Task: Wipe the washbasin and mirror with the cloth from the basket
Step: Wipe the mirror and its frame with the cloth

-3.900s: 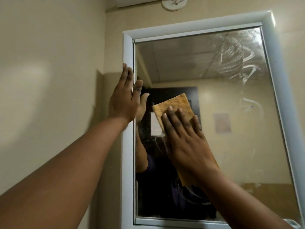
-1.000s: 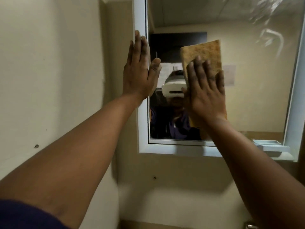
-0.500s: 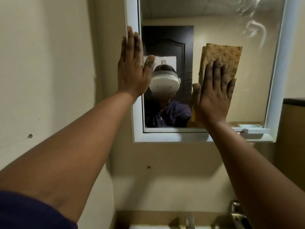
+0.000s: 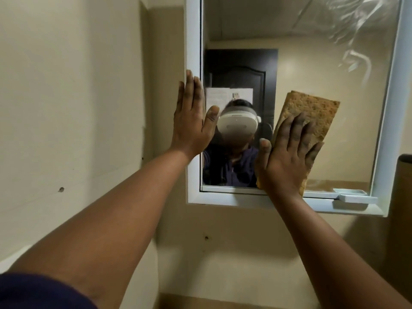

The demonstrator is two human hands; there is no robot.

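Mirror-wiping step: right hand [image 4: 287,157], fingers flat, pressed cloth [image 4: 312,110] to mirror [image 4: 312,52]; left hand [image 4: 191,121] braced flat on frame (streaked upper-right corner likely next).

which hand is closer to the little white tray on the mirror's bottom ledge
Right. The right hand presses the cloth just left of the tray; the left hand rests at the mirror's far left edge.
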